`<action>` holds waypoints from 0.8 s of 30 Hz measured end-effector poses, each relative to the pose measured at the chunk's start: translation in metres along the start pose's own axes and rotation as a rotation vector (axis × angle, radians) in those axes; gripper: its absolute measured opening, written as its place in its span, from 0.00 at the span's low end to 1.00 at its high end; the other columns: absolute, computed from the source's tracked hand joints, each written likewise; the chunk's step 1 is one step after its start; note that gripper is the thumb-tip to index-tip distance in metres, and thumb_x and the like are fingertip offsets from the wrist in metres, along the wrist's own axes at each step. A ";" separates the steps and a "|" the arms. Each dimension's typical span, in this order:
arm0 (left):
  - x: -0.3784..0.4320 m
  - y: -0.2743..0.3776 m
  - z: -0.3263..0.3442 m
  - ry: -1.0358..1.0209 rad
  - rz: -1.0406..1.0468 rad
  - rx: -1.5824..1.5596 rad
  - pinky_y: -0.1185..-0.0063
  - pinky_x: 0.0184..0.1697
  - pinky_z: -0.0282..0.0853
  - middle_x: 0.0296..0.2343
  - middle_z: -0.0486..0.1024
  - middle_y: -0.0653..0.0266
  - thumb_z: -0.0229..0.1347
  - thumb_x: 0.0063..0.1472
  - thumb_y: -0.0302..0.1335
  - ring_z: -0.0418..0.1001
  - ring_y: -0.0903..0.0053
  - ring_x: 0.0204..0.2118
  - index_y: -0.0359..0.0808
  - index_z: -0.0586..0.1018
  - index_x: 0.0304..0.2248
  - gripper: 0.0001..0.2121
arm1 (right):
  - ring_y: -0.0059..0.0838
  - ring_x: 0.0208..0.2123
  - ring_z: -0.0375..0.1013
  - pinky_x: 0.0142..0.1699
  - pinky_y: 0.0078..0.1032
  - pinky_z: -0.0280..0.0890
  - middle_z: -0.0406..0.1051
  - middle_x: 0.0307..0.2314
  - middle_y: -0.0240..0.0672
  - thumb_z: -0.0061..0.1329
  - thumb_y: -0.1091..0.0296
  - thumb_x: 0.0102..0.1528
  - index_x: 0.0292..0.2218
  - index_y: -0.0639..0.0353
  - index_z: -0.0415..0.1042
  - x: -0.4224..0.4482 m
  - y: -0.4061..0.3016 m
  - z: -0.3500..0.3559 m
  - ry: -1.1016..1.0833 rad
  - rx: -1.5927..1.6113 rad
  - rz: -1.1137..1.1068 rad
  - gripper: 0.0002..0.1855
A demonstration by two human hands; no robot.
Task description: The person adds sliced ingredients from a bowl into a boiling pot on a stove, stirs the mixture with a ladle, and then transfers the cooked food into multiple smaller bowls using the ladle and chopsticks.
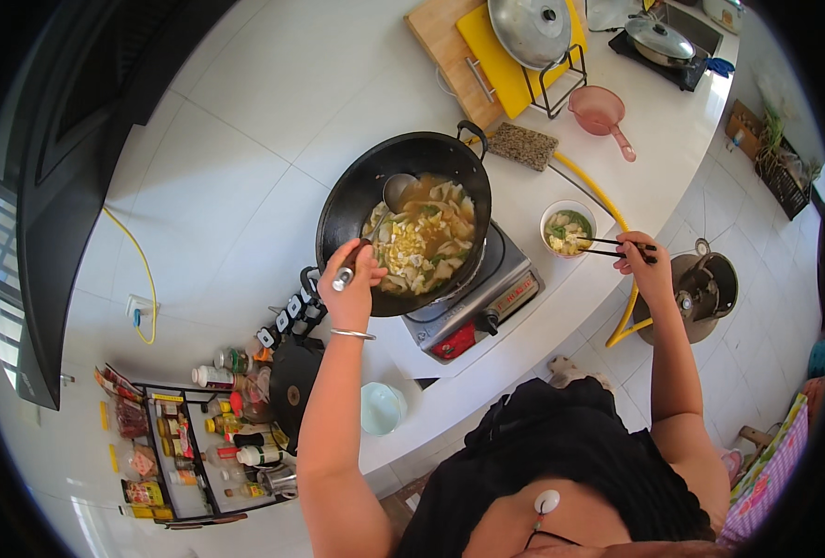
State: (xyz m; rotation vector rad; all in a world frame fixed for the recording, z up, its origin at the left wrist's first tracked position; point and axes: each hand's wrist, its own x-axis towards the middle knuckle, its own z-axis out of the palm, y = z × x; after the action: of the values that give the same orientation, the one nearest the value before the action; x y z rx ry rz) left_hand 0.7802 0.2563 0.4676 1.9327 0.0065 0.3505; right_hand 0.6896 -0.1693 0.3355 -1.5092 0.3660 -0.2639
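Observation:
My left hand (352, 274) grips the handle of a metal ladle (400, 191), whose bowl dips into the broth at the far side of a black wok (346, 178). Dumpling-like pieces, yellow egg and some greens (416, 244) lie in the broth. With my right hand (639, 259) I hold a pair of dark chopsticks (604, 247). Their tips reach into a small white bowl (546, 234) of dumplings, greens and egg. The wok sits on a single-burner gas stove (475, 314) with a black knob.
A yellow gas hose (602, 195) runs over the counter edge to a gas cylinder (691, 296). A pale blue bowl (382, 409) stands near the left forearm, by a spice rack (207, 446). Farther back are a pink dipper (597, 111), a granite block (523, 146) and a yellow cutting board (479, 38).

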 end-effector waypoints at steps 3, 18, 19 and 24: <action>0.006 0.011 -0.001 0.083 -0.207 -0.127 0.81 0.22 0.73 0.23 0.76 0.53 0.54 0.61 0.31 0.78 0.70 0.22 0.28 0.73 0.41 0.15 | 0.20 0.23 0.74 0.27 0.14 0.68 0.72 0.26 0.34 0.44 0.71 0.57 0.38 0.65 0.72 0.000 0.003 -0.002 0.002 0.006 -0.012 0.09; 0.018 0.004 -0.037 0.300 -0.377 -0.510 0.75 0.24 0.75 0.23 0.76 0.54 0.53 0.60 0.40 0.77 0.68 0.22 0.31 0.71 0.33 0.16 | 0.21 0.23 0.74 0.28 0.14 0.68 0.72 0.27 0.35 0.43 0.71 0.58 0.39 0.65 0.72 -0.006 0.001 -0.006 -0.014 0.041 -0.032 0.10; 0.018 0.004 -0.041 0.302 -0.378 -0.510 0.75 0.24 0.75 0.23 0.76 0.54 0.53 0.60 0.40 0.77 0.68 0.22 0.31 0.71 0.33 0.16 | 0.20 0.23 0.74 0.28 0.14 0.68 0.72 0.27 0.35 0.43 0.71 0.58 0.39 0.64 0.72 -0.006 0.002 -0.006 -0.008 0.056 -0.042 0.10; 0.015 0.017 -0.052 0.342 -0.376 -0.471 0.75 0.24 0.75 0.23 0.76 0.54 0.53 0.60 0.40 0.77 0.68 0.22 0.31 0.71 0.33 0.17 | 0.20 0.24 0.74 0.28 0.14 0.68 0.73 0.27 0.35 0.44 0.71 0.58 0.39 0.64 0.72 -0.006 0.002 -0.006 -0.010 0.050 -0.034 0.09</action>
State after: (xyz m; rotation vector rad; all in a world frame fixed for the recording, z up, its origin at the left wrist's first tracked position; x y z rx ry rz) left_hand 0.7791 0.2997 0.5043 1.3524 0.4656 0.3845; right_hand 0.6812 -0.1723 0.3337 -1.4677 0.3234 -0.2903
